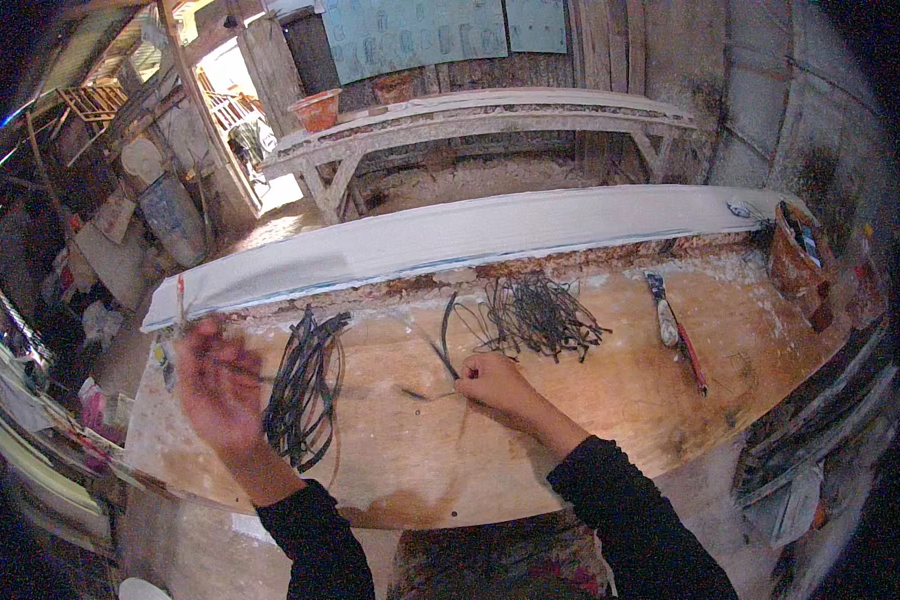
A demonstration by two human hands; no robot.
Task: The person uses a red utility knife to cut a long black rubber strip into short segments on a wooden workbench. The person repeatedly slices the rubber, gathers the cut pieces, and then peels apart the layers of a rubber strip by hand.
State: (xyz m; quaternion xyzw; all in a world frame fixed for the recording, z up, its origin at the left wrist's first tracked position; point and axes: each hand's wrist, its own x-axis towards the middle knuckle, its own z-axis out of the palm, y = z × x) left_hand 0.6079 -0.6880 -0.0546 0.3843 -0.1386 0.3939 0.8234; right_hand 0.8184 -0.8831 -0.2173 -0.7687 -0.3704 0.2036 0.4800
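Workshop interior. Plywood worktable [570, 440], pale, plaster-stained. Long white moulding [450, 238] along its far edge. Beyond: whitewashed wooden bench [490, 118] bearing an orange bowl [316, 108]. Rough plank wall [610, 45] behind; daylight through open doorway [232, 75], far left.

Wires [305, 395] and the tangled pile [540, 315] are both black, sitting on a tan plywood bench [590, 385] with whitish dusty smears. Long moulding [450, 240] behind is plain white. Sleeves [640, 520] are black, and the pot [317, 108] in the back is terracotta orange.
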